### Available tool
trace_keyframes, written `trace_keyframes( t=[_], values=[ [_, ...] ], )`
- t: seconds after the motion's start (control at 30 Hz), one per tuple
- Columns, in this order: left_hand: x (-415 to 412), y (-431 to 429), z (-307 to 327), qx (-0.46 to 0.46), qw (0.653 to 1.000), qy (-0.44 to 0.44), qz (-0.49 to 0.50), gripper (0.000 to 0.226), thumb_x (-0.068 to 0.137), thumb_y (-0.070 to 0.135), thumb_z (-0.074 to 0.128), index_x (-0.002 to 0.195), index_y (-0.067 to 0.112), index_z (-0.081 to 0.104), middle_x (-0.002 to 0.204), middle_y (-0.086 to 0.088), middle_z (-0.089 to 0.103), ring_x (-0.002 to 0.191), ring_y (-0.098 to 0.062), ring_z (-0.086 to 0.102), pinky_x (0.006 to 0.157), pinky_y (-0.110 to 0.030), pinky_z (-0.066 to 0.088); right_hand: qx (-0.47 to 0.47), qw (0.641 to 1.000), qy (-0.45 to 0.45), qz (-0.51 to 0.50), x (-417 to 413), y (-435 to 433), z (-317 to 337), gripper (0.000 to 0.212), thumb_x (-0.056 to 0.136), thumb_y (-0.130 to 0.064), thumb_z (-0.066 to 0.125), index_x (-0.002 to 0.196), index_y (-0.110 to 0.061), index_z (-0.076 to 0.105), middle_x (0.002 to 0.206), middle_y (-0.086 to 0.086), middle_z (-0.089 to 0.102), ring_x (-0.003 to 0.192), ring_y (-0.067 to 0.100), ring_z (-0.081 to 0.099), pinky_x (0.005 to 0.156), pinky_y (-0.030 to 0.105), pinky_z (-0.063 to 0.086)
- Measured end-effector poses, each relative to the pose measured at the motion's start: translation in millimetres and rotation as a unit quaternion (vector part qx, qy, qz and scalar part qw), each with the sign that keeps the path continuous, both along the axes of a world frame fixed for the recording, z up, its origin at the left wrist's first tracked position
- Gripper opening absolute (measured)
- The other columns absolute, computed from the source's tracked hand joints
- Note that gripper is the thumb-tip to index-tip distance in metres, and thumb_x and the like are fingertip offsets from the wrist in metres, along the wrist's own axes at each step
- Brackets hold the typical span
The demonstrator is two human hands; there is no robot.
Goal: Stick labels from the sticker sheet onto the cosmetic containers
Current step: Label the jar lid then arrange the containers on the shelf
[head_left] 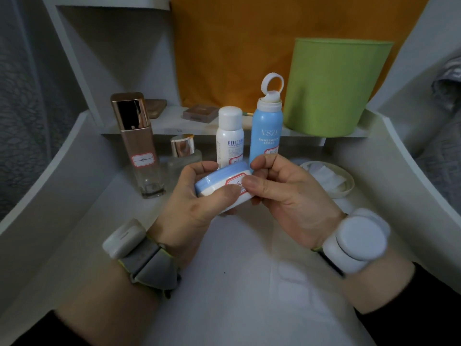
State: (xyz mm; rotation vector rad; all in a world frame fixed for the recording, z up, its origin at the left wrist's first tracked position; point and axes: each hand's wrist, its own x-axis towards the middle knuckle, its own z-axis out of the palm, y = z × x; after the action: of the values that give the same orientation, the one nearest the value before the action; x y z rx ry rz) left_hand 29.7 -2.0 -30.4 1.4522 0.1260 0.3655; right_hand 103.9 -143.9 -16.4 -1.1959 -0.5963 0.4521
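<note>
A green fabric bin [334, 86] stands on the white shelf [174, 121] behind a blue sunscreen spray [265, 131], a white bottle [229, 138] and a labelled rose-gold bottle [138, 143]. Above the sticker sheet [296, 283], the left hand [197, 201] grips a tilted blue-lidded cream jar [222, 186]. The right hand [282, 188] curls round the jar's other side, its thumb pressing a red-bordered label [235, 182] onto the jar's side.

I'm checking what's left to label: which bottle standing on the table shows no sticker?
The small clear bottle with the shiny cap. The tall bottle, white bottle and blue spray can each show a red-edged label.
</note>
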Motion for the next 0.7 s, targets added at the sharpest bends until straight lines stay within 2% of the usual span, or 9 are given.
trace_keyframes(
  t=[0.1, 0.2, 0.27, 0.37, 0.43, 0.5, 0.6, 0.7],
  values=[
    [0.0, 3.2, 0.8, -0.004, 1.0, 0.004, -0.016, 0.094, 0.044, 0.04, 0.077, 0.128, 0.01, 0.046, 0.119, -0.016, 0.06, 0.084, -0.02, 0.069, 0.067, -0.032, 0.058, 0.005, 1.0, 0.004, 0.012, 1.8, -1.0, 0.1, 0.028, 0.065, -0.007, 0.068, 0.09, -0.013, 0.057, 0.061, -0.004, 0.053, 0.061, 0.01, 0.052, 0.057, 0.021, 0.043],
    [-0.3, 5.0, 1.7, 0.003, 1.0, 0.009, -0.028, 0.097, 0.046, 0.04, 0.077, 0.13, 0.007, 0.045, 0.121, -0.02, 0.059, 0.088, -0.026, 0.068, 0.072, -0.037, 0.057, 0.023, 0.999, 0.017, 0.022, 2.9, -0.9, 0.0, 0.027, 0.066, -0.004, 0.066, 0.091, -0.011, 0.057, 0.063, 0.0, 0.05, 0.061, 0.011, 0.051, 0.055, 0.02, 0.043],
    [-1.0, 4.7, 2.9, 0.002, 1.0, 0.008, -0.02, 0.097, 0.045, 0.04, 0.077, 0.13, 0.007, 0.044, 0.121, -0.019, 0.059, 0.088, -0.026, 0.067, 0.07, -0.035, 0.056, 0.034, 0.999, 0.025, 0.022, 3.7, -0.5, 0.1, 0.026, 0.066, -0.003, 0.064, 0.09, -0.01, 0.057, 0.063, 0.0, 0.05, 0.06, 0.011, 0.05, 0.055, 0.02, 0.043],
    [-2.6, 4.1, 3.8, 0.0, 1.0, 0.012, -0.002, 0.092, 0.047, 0.034, 0.084, 0.126, 0.011, 0.043, 0.119, -0.017, 0.058, 0.092, -0.025, 0.067, 0.069, -0.032, 0.057, 0.051, 0.997, 0.046, 0.028, 5.3, 0.6, -0.8, 0.026, 0.066, 0.0, 0.061, 0.091, -0.009, 0.058, 0.067, 0.003, 0.053, 0.062, 0.013, 0.053, 0.058, 0.022, 0.044],
    [-5.7, 4.6, 5.0, 0.014, 1.0, 0.024, 0.014, 0.082, 0.053, 0.027, 0.091, 0.12, 0.019, 0.044, 0.119, -0.012, 0.058, 0.099, -0.025, 0.066, 0.077, -0.037, 0.059, 0.054, 0.997, 0.048, 0.028, 5.0, 0.4, -1.6, 0.03, 0.065, 0.002, 0.06, 0.093, -0.008, 0.058, 0.071, 0.006, 0.055, 0.065, 0.015, 0.055, 0.059, 0.023, 0.048],
    [-10.1, 7.5, 5.3, 0.059, 0.997, 0.042, 0.03, 0.072, 0.057, 0.026, 0.084, 0.116, 0.026, 0.043, 0.117, -0.005, 0.058, 0.101, -0.02, 0.065, 0.088, -0.037, 0.057, 0.031, 0.999, 0.024, 0.025, 4.1, -1.0, -3.6, 0.035, 0.062, 0.003, 0.062, 0.095, -0.007, 0.059, 0.075, 0.009, 0.055, 0.07, 0.018, 0.056, 0.061, 0.024, 0.051],
    [-21.6, 15.9, 4.5, 0.159, 0.984, 0.06, 0.051, 0.08, 0.059, 0.021, 0.088, 0.121, 0.024, 0.039, 0.112, 0.006, 0.058, 0.097, -0.01, 0.063, 0.086, -0.02, 0.054, -0.028, 0.998, -0.049, 0.017, 2.2, -2.0, -5.9, 0.043, 0.054, -0.005, 0.074, 0.095, -0.012, 0.062, 0.085, 0.008, 0.06, 0.081, 0.02, 0.056, 0.071, 0.029, 0.051],
    [-38.8, 29.6, 6.3, 0.237, 0.965, 0.067, 0.089, 0.081, 0.059, 0.012, 0.09, 0.12, 0.022, 0.037, 0.107, 0.012, 0.056, 0.095, -0.007, 0.061, 0.086, -0.015, 0.051, -0.079, 0.993, -0.09, 0.021, -4.9, 1.7, -2.2, 0.042, 0.056, -0.001, 0.071, 0.096, -0.01, 0.061, 0.089, 0.005, 0.062, 0.083, 0.016, 0.057, 0.075, 0.024, 0.05]
  ],
)
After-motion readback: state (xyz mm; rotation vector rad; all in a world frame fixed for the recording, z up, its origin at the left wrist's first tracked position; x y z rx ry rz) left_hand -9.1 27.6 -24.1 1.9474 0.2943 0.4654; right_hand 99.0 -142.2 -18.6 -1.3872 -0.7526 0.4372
